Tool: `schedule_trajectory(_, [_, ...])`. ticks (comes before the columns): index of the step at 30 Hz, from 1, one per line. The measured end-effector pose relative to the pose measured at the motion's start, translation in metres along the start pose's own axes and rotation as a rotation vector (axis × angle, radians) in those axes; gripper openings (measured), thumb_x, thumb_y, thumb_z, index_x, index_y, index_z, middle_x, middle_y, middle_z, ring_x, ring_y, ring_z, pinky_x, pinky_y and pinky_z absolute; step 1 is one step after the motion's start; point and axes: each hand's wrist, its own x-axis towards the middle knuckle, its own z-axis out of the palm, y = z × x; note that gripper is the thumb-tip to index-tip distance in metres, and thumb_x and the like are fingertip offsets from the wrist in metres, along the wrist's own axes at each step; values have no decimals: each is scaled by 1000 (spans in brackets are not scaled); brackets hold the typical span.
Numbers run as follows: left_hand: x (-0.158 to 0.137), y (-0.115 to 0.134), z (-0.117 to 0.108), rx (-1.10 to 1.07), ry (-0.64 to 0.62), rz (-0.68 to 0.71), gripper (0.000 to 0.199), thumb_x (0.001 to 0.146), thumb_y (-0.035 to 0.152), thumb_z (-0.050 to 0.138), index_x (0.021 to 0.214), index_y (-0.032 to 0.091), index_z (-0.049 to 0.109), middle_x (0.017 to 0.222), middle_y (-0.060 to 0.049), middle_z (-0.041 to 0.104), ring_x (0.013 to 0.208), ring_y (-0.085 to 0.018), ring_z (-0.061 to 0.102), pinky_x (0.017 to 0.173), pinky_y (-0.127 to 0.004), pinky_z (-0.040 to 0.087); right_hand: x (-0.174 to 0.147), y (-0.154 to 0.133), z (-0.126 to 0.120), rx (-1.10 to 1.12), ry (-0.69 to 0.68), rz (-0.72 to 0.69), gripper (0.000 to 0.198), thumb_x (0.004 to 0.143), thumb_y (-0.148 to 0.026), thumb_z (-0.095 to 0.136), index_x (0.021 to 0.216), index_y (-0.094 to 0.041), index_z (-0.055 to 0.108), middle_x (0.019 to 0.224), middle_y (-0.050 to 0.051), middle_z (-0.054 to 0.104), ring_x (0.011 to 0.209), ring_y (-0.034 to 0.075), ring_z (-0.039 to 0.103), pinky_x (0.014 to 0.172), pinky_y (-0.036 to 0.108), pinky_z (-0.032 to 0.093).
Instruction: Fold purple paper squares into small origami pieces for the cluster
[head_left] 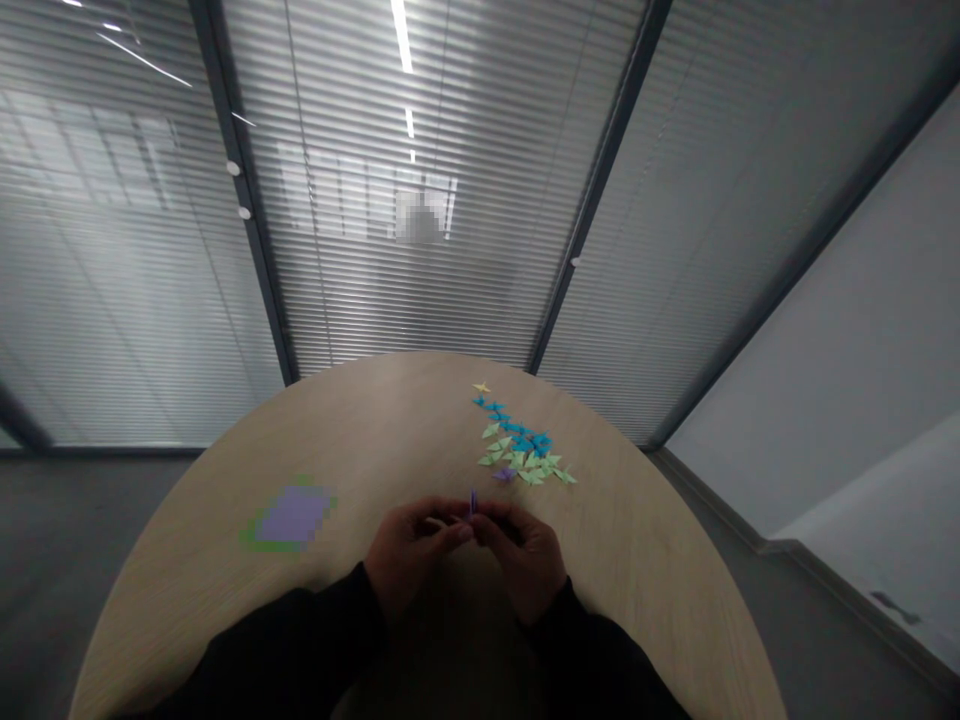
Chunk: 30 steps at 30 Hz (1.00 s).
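So, left of my left hand (407,552) and apart from it, I see purple paper (292,515), blurred. That hand and my right hand (523,557) pinch a small purple piece (473,502) between them; it stands long axis upright, neither hand clearly nearer. Just beyond the right hand lie folded shapes (521,443).

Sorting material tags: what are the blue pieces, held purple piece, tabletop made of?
Blue pieces: likely paper, matte; thin, pointed, no glare.
Purple piece: probably paper, thin-edged; finish too small to tell.
Tabletop: wood or wood-look laminate, dull, by faint grain.
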Motion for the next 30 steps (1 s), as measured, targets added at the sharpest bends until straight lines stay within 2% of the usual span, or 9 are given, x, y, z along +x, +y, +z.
schedule_trajectory(7, [1, 2, 2, 37, 12, 18, 25, 76, 38, 74, 92, 19, 77, 90, -7, 79, 81, -23, 70, 76, -32, 52, 1, 0, -1, 15, 3, 26, 31, 68, -44, 80, 84, -18, 75, 72, 4, 74, 68, 19, 68, 67, 32, 56])
schedule_trajectory(12, [0, 3, 2, 88, 2, 16, 27, 76, 38, 73, 95, 19, 77, 88, -6, 78, 78, -22, 70, 72, -32, 51, 2, 0, -2, 22, 3, 31, 29, 68, -43, 79, 84, -18, 75, 69, 3, 73, 65, 18, 66, 65, 31, 55])
schedule_trajectory(21, [0, -2, 1, 72, -19, 19, 29, 80, 42, 70, 97, 19, 76, 93, -8, 78, 83, -23, 70, 76, -33, 51, 2, 1, -4, -19, -16, 19, 30, 70, -44, 77, 83, -17, 75, 65, 2, 69, 63, 17, 63, 61, 29, 52])
schedule_trajectory(25, [1, -3, 1, 60, -17, 4, 30, 79, 42, 71, 95, 17, 76, 89, -8, 78, 81, -23, 69, 75, -33, 51, 2, 0, -4, -34, -16, 9, 34, 67, -48, 79, 80, -17, 75, 64, 3, 69, 61, 17, 62, 60, 30, 52])
schedule_trajectory(30, [0, 0, 1, 60, -47, 61, 31, 83, 43, 66, 94, 16, 76, 88, -8, 76, 82, -22, 67, 74, -31, 50, 3, -1, -4, -73, -11, -8, 40, 69, -55, 75, 81, -16, 76, 63, 3, 68, 60, 17, 61, 58, 29, 52])
